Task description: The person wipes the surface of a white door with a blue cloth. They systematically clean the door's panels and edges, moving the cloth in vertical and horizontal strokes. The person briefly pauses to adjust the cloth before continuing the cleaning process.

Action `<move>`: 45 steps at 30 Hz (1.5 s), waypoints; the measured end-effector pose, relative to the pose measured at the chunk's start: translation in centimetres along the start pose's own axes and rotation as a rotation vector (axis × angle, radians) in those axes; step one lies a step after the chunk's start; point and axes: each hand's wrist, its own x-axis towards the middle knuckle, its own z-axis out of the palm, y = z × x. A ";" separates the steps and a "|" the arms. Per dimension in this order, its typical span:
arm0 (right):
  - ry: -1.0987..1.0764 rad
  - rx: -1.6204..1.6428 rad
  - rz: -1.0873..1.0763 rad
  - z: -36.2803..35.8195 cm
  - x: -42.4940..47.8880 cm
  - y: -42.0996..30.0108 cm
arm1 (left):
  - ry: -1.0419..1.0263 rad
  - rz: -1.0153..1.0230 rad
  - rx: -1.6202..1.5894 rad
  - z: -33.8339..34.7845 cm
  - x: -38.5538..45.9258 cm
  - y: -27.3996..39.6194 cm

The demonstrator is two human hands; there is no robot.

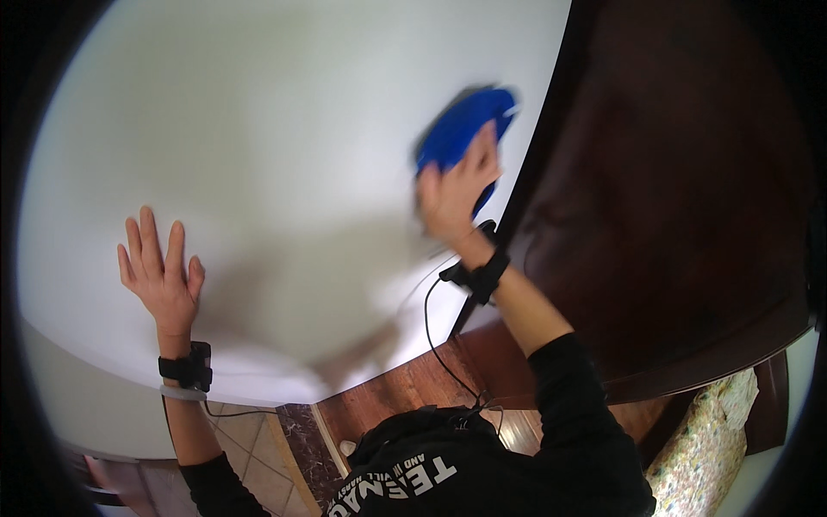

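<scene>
My right hand (457, 187) presses a bright blue cloth (462, 129) against a broad white surface (310, 168), close to its right edge. Motion blurs both the hand and the cloth, and the fingers partly cover the cloth's lower side. Farther left, my left hand (160, 274) lies against the same white surface, palm towards it, fingers spread and holding nothing. Each wrist wears a black strap with a small device and a cable.
A dark brown glossy panel (659, 194) borders the white surface on the right. Below show wooden flooring (387, 391), floor tiles (249, 446) and a patterned fabric (704, 446). A thin black cable (429, 329) hangs from my right wrist.
</scene>
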 end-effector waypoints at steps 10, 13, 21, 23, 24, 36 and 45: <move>-0.063 -0.093 -0.151 -1.5 -1.3 4.1 | -0.028 0.013 0.023 0.3 -0.8 -0.2; 0.131 0.010 0.433 -1.3 4.6 6.6 | -0.016 0.006 0.024 0.2 -0.5 -0.2; -0.033 0.266 -0.213 -1.9 -4.8 -10.1 | -0.040 -0.005 0.008 0.4 -0.2 -0.1; -0.221 0.347 -0.517 -2.1 -8.0 -10.6 | -0.048 0.011 0.013 0.2 0.0 -0.1; -0.226 0.367 -0.499 -2.1 -8.2 -10.5 | -0.053 0.006 0.012 0.3 -0.3 -0.2; 0.164 0.281 0.276 -0.8 -1.0 -9.4 | -0.020 -0.008 0.022 0.1 0.1 -0.1; -0.203 0.578 -0.233 -3.1 -7.1 -20.1 | -0.070 -0.002 0.002 0.0 -0.3 -0.2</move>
